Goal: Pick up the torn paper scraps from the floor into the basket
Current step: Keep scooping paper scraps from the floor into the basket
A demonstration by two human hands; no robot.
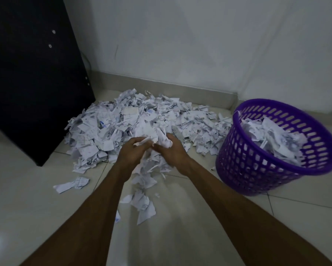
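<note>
Both hands meet over the near edge of the heap in the head view: our left hand (131, 150) and our right hand (172, 150) are cupped toward each other, fingers curled around a bunch of scraps (153, 140) pressed between them, with more paper hanging out below the palms. Beyond and to the left of the hands spreads the big pile of torn paper (134, 120), and a few loose pieces (145, 204) lie nearer to us, under the forearms. Well to the right of our right hand stands the purple basket (272, 162), tilted toward us and already holding a good load of paper. We judge this to be the gathering step, with most of the heap left. Next we need to keep the bunch squeezed, carry it rightward over the rim, and let go there without shedding pieces.
</note>
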